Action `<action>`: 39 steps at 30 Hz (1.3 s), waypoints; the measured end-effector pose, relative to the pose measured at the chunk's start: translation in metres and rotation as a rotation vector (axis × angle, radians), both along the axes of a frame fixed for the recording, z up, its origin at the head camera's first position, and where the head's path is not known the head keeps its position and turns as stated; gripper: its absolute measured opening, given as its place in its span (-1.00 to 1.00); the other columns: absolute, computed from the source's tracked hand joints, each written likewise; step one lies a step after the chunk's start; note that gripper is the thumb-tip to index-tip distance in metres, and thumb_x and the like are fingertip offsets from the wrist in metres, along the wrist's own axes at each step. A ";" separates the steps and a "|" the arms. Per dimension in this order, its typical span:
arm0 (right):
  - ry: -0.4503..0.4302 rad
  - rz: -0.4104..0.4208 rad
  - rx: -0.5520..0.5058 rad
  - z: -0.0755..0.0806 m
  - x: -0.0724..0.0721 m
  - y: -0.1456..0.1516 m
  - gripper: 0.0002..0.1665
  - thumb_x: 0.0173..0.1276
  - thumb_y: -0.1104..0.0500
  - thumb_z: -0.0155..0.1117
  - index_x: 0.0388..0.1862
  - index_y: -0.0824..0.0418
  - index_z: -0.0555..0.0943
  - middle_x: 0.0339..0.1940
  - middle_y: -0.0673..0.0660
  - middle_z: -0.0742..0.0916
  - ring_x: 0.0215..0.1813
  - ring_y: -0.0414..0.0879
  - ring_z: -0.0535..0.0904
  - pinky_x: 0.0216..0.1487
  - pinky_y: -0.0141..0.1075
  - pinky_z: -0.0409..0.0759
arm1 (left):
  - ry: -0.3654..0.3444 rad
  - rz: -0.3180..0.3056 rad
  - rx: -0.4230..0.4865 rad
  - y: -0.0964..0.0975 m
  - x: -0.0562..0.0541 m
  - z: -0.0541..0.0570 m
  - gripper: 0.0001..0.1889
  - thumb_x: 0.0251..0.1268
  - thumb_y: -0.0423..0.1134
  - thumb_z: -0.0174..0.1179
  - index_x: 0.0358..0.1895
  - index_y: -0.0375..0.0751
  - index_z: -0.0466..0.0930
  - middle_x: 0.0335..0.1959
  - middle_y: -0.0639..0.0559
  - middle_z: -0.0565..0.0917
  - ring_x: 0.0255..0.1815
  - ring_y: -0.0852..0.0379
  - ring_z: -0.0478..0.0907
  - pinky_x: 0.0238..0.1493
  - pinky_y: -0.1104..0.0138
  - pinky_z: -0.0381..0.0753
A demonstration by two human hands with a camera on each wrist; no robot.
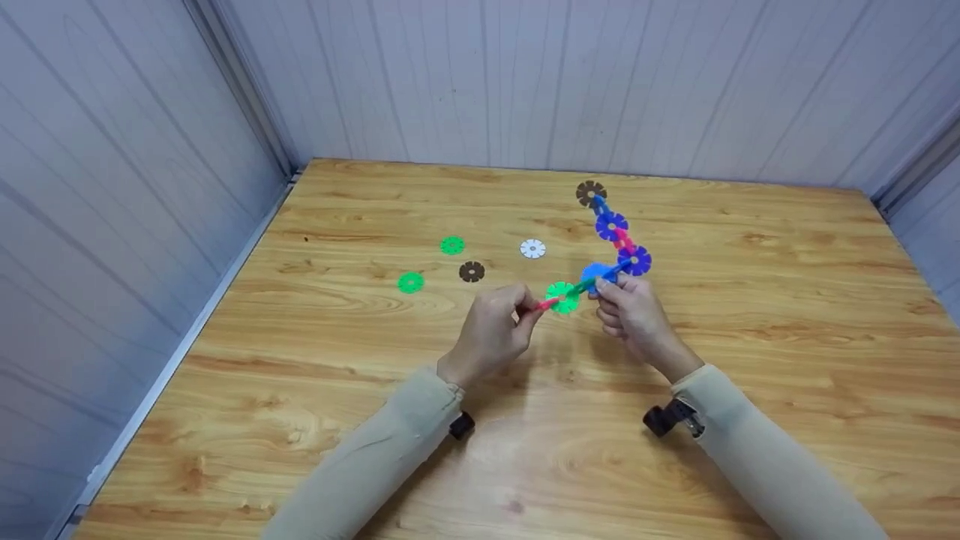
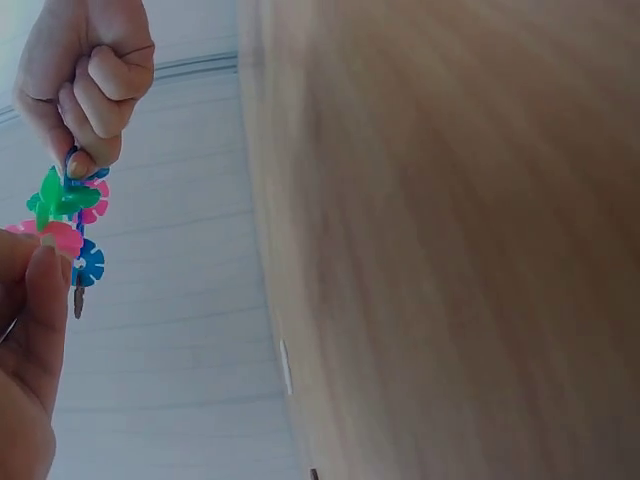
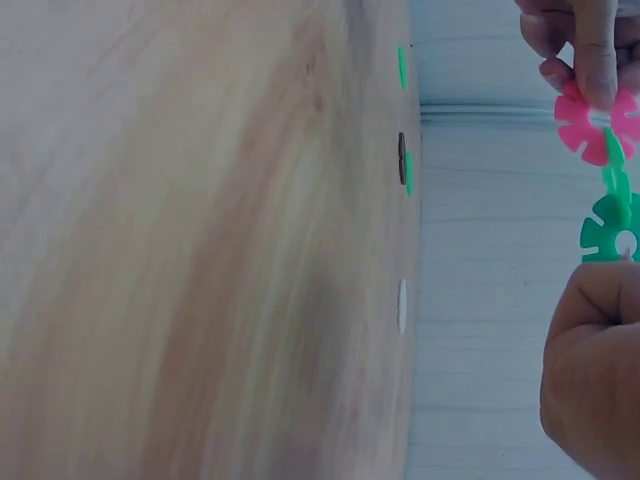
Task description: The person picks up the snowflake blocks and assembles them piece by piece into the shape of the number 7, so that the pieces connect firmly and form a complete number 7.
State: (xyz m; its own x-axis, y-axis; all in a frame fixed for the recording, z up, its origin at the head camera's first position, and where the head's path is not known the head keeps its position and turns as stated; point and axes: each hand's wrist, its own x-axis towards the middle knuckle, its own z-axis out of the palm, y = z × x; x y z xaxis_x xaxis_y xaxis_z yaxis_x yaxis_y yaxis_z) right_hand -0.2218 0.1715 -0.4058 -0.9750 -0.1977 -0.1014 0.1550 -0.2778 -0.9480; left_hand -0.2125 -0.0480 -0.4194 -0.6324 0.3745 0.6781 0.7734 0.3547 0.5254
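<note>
A chain of slotted plastic interlocking discs is held above the table between both hands. My left hand (image 1: 491, 326) pinches the pink disc (image 1: 547, 304) at its near end, with thumb and fingertips. Slotted into this pink disc is a light green disc (image 1: 566, 288), followed by a dark green disc (image 1: 580, 288). My right hand (image 1: 639, 311) grips the chain around a light blue disc (image 1: 594, 273) beside a darker blue one (image 1: 619, 268); its fingers partly cover them. Beyond it, purple discs (image 1: 643, 262), another pink disc and a blue one lead to a brown disc (image 1: 590, 189).
Loose discs lie flat on the wooden table (image 1: 300, 420), left of the chain: two green discs (image 1: 452, 245), a brown disc (image 1: 472, 271) and a white disc (image 1: 533, 249). Pale panel walls (image 1: 480, 82) rise behind and beside the table.
</note>
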 end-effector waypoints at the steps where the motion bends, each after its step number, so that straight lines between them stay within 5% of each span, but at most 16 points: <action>1: -0.001 0.000 -0.004 -0.001 0.000 0.000 -0.68 0.59 0.28 -0.08 -0.40 0.38 0.45 -0.80 -0.09 0.27 -0.77 -0.32 0.09 -0.75 -0.49 0.01 | 0.006 0.000 -0.003 0.001 0.000 0.000 -0.87 0.21 -0.56 0.29 -0.41 -0.33 0.57 -0.47 -0.06 0.67 -0.50 0.19 0.60 -0.47 0.55 0.53; 18: -0.004 -0.026 -0.034 -0.004 -0.003 0.005 -0.67 0.61 0.24 -0.09 -0.38 0.33 0.48 -0.79 -0.06 0.29 -0.76 -0.30 0.09 -0.73 -0.47 -0.01 | -0.085 0.049 0.006 0.006 -0.002 0.002 -0.95 0.29 -0.42 0.30 -0.33 -0.29 0.63 -0.43 -0.01 0.69 -0.42 0.21 0.59 -0.39 0.43 0.57; 31: 0.032 -0.037 0.007 -0.003 -0.008 0.011 -0.68 0.61 0.24 -0.09 -0.35 0.35 0.49 -0.77 -0.04 0.29 -0.77 -0.31 0.09 -0.72 -0.46 -0.05 | -0.271 0.130 -0.171 -0.016 -0.016 0.007 -0.73 0.21 -0.40 0.30 -0.01 -0.33 0.64 -0.24 -0.05 0.69 -0.45 0.16 0.60 -0.36 0.40 0.58; 39: 0.046 -0.030 0.039 -0.002 -0.010 0.013 -0.68 0.61 0.23 -0.07 -0.35 0.33 0.50 -0.76 -0.04 0.30 -0.76 -0.30 0.10 -0.72 -0.48 0.01 | -0.466 0.218 -0.243 -0.045 -0.031 0.004 -0.62 0.24 -0.34 0.30 0.13 -0.30 0.59 -0.10 -0.05 0.65 -0.36 0.13 0.59 -0.28 0.33 0.60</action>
